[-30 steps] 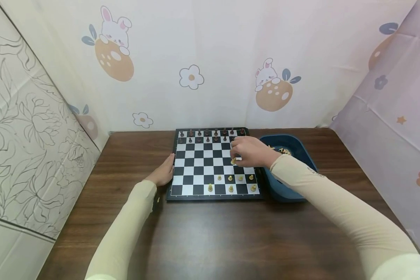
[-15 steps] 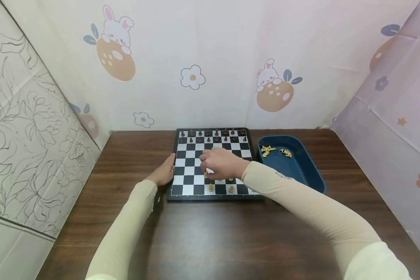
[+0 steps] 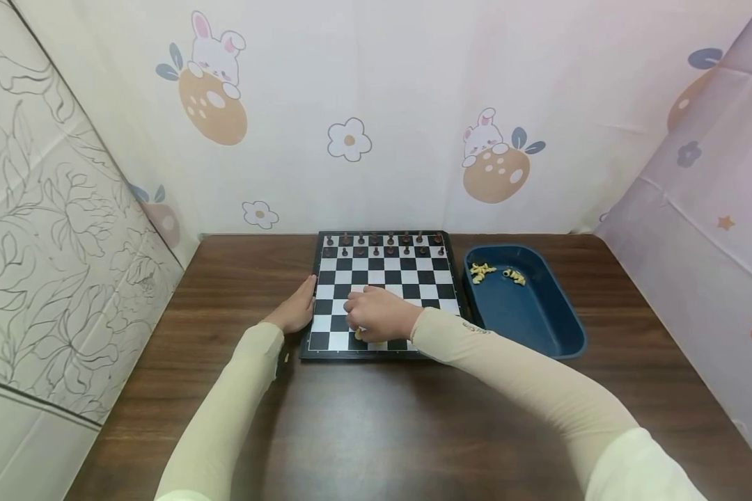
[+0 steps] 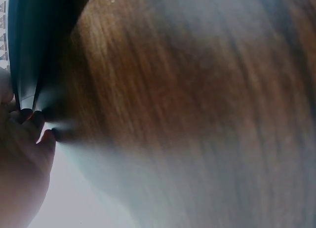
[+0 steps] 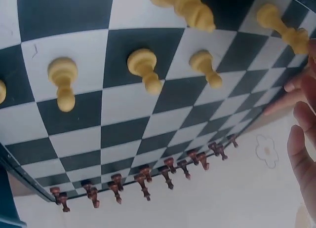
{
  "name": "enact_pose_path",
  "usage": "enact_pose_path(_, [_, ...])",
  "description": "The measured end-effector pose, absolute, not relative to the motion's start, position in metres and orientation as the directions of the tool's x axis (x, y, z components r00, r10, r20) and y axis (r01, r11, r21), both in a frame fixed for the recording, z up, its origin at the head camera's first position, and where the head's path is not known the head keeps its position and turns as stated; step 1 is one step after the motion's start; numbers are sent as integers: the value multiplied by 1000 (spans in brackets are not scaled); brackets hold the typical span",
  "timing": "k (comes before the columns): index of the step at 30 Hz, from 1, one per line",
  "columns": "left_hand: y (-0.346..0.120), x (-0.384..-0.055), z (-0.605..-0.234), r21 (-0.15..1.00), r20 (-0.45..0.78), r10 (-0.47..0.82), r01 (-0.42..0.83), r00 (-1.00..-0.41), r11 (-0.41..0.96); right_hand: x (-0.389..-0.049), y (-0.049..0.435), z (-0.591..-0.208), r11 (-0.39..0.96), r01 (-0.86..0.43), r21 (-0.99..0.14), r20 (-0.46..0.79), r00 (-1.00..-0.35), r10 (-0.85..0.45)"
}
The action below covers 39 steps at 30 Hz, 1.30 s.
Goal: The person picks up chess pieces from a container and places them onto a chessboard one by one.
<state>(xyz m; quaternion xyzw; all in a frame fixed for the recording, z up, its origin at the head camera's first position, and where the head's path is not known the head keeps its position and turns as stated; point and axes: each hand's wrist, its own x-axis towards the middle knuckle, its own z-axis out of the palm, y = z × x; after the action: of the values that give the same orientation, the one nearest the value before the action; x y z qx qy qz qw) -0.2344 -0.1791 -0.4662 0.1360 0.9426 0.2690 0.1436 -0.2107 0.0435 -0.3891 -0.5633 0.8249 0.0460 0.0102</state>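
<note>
A black-and-white chessboard (image 3: pixel 407 278) lies on the table. My left hand (image 3: pixel 296 308) rests along its left edge, fingers touching the side. Over the near rows, my right hand (image 3: pixel 379 315) pinches a cream chess piece (image 5: pixel 281 26), whose lower part stands at a square; only a bit shows below the fingers in the head view. Cream pawns (image 5: pixel 144 70) and a taller cream piece (image 5: pixel 185 10) stand nearby in the right wrist view, mostly hidden by my hand in the head view. Dark brown chess pieces (image 3: pixel 376 243) fill the two far rows.
A blue tray (image 3: pixel 520 313) sits right of the board, with several cream pieces (image 3: pixel 514 276) lying at its far end. Brown wooden tabletop (image 3: pixel 351 424) extends in front. A patterned curtain (image 3: pixel 401 174) hangs behind the table.
My right hand has moved left and nearer across the board, carrying the cream piece from the right side down to the near left rows. The left hand stays at the edge.
</note>
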Motion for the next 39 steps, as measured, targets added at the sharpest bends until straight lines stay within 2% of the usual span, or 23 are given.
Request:
enact_pose_path(11, [-178, -233, -468, 542, -201, 328, 174, -923, 822, -210, 42, -401, 363, -931, 41, -77, -365, -928])
enact_pose_path(18, [-179, -232, -468, 544, -202, 331, 175, -922, 821, -216, 55, -379, 406, -913, 39, -49, -407, -912])
enact_pose_path(26, [-180, -234, -466, 552, -199, 334, 176, -921, 815, -232, 91, -355, 463, -886, 34, 24, -462, -886])
enact_pose_path(29, [-179, -234, -466, 551, -207, 333, 172, -920, 817, -239, 108, -347, 506, -862, 45, 34, -504, -863])
enact_pose_path(39, [-179, -234, -466, 549, -212, 334, 171, -918, 818, -264, 178, -343, 717, -695, 58, 37, -716, -697])
